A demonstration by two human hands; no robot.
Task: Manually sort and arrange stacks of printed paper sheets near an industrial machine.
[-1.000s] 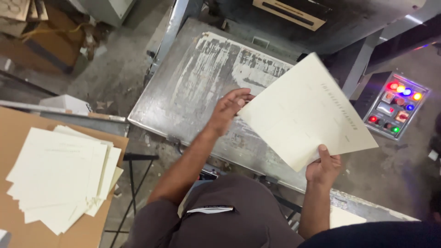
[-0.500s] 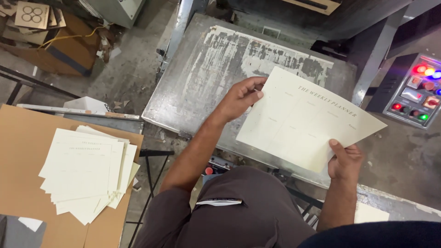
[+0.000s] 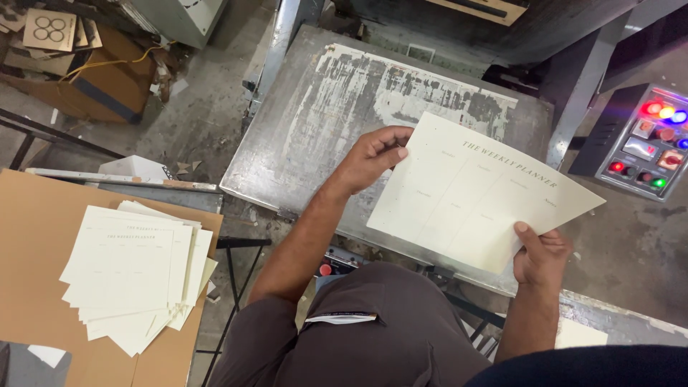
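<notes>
I hold a cream printed sheet (image 3: 476,192) flat over the worn metal press table (image 3: 315,129). My left hand (image 3: 373,154) pinches its near left edge. My right hand (image 3: 541,254) grips its lower right corner, thumb on top. The sheet lies low over the table, tilted slightly; whether it touches the metal I cannot tell.
A loose stack of the same cream sheets (image 3: 136,276) lies on a brown cardboard surface (image 3: 36,236) at my left. A control panel with lit coloured buttons (image 3: 645,140) stands at right. Cardboard boxes and scraps (image 3: 79,64) sit on the floor at far left.
Both hands have brought the sheet down from a raised tilt to nearly flat over the table, with my left hand now pinching its edge. The view has shifted left.
</notes>
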